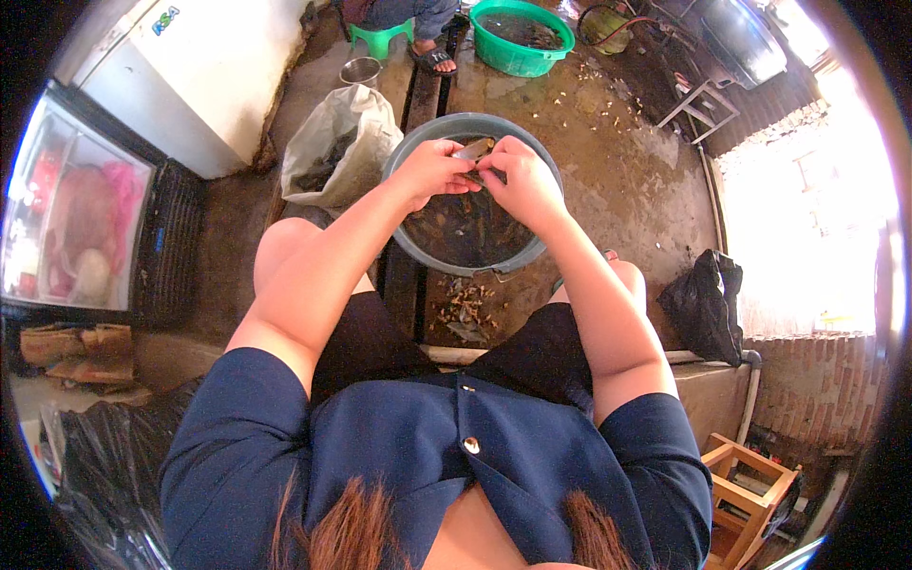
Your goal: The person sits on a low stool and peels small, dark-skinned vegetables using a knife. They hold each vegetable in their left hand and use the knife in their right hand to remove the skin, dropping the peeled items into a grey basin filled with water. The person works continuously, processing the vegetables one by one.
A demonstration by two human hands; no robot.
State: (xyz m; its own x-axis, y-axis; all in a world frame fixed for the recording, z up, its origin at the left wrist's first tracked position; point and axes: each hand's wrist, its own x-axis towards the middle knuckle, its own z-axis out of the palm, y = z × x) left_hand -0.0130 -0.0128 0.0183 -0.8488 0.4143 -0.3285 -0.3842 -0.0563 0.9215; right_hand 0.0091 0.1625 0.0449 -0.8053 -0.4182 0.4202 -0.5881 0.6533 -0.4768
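My left hand (436, 172) is closed around a small silvery-and-brown object (473, 149) above a round grey tub (467, 269). Too little of it shows to name it surely. My right hand (519, 171) meets it from the other side, thumb and fingertips pinched against it. Dark liquid with many brownish pieces (463, 228) fills the lower part of the tub, which stands on the floor between my knees. Just left of the tub a white woven sack (385, 121) stands with its mouth wide, dark matter inside.
A person's sandalled foot (434, 58) is beside a green stool (374, 39) and a metal bowl (360, 70). Beyond lies a green basin (527, 65) of dark contents. Scraps (463, 306) litter the wet floor. A black plastic bag (705, 306) sits at right.
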